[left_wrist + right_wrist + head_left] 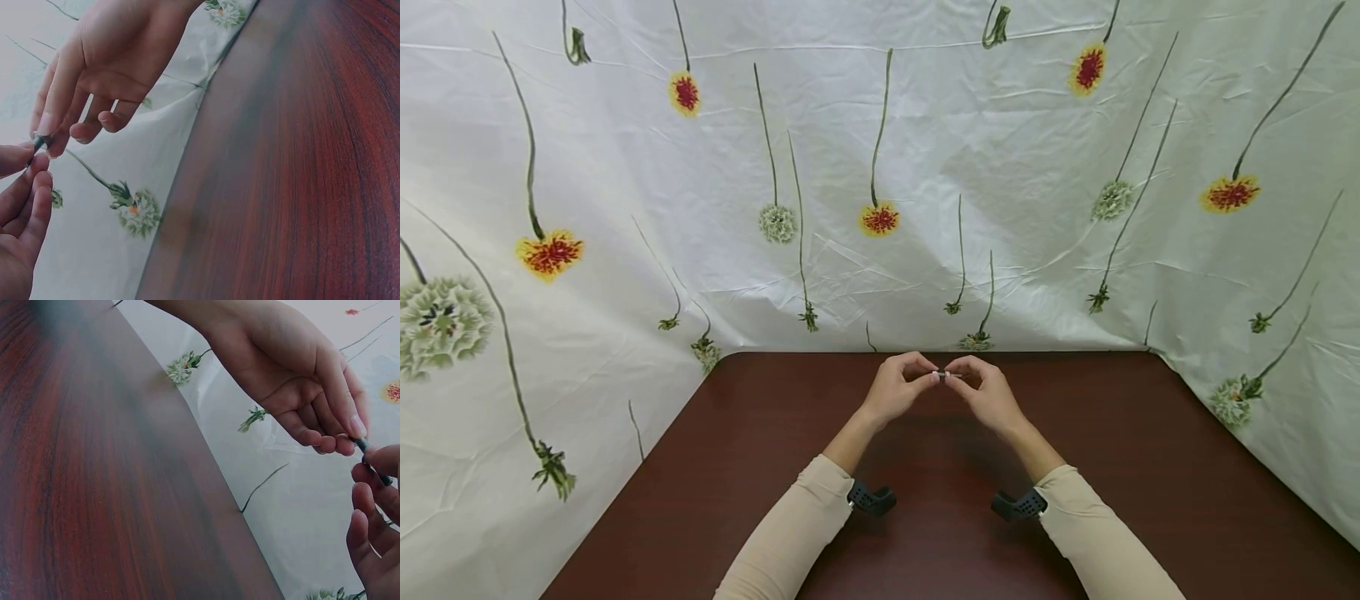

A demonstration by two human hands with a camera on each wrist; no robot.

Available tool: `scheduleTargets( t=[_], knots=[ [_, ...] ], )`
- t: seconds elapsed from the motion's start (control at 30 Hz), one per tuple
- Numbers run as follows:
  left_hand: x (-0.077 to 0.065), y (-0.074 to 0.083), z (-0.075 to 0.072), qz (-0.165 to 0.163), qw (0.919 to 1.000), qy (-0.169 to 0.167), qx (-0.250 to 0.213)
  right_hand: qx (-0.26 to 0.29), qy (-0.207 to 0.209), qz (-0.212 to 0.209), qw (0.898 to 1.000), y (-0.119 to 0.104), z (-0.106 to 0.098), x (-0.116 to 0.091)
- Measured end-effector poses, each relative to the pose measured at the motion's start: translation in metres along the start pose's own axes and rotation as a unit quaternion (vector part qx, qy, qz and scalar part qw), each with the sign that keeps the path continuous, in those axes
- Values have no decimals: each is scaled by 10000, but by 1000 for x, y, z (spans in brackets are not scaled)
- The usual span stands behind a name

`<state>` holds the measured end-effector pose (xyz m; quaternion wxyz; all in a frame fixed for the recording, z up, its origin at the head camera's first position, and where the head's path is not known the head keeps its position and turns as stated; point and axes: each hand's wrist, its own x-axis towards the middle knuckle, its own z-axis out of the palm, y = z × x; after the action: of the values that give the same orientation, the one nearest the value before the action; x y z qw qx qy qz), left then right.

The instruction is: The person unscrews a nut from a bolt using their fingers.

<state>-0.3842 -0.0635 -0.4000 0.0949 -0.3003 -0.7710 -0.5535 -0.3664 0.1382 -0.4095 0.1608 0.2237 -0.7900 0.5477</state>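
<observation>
A small dark threaded bolt (362,444) spans the gap between both hands, just above the table's far edge in the head view. My left hand (891,392) pinches one end of it between thumb and fingertips. From the other side, my right hand (992,398) pinches it near the opposite end, which shows below the thumb in the right wrist view. In the left wrist view a short dark stretch of the bolt (39,144) shows between the fingertips. The fingers hide much of it, so I cannot tell whether a nut sits on it.
A dark reddish-brown wooden table (760,433) lies beneath the forearms. Behind and beside it hangs a white cloth (820,150) printed with flowers and stems. Dark straps (871,498) with mounts sit on both forearms over beige sleeves.
</observation>
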Motion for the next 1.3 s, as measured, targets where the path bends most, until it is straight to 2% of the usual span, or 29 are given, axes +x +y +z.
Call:
scheduleTargets(
  t=[0.13,0.4,0.6,0.8,1.0,1.13,1.2,1.3],
  knots=[
    [0,0,0,-28,10000,-5,15,50,-67,-160,9998,1,-1,0],
    [0,-1,0,-55,10000,-28,-12,44,18,155,9999,-1,-1,-1],
    [0,-3,1,-87,10000,-28,-15,107,-9,-100,9999,-1,-2,-1],
    [1,-2,0,-69,10000,-25,-10,13,29,155,9999,0,-1,-1],
    [1,-2,0,-31,10000,-38,-47,107,52,37,9999,0,-2,1],
    [1,-3,0,-17,10000,-30,-52,107,-40,102,9999,-2,-2,0],
    [1,-3,1,-10,10000,-29,-32,108,-105,237,9996,-4,-2,-1],
    [1,-4,1,-9,10000,-36,1,168,-199,353,9990,-20,-5,-4]
  ],
)
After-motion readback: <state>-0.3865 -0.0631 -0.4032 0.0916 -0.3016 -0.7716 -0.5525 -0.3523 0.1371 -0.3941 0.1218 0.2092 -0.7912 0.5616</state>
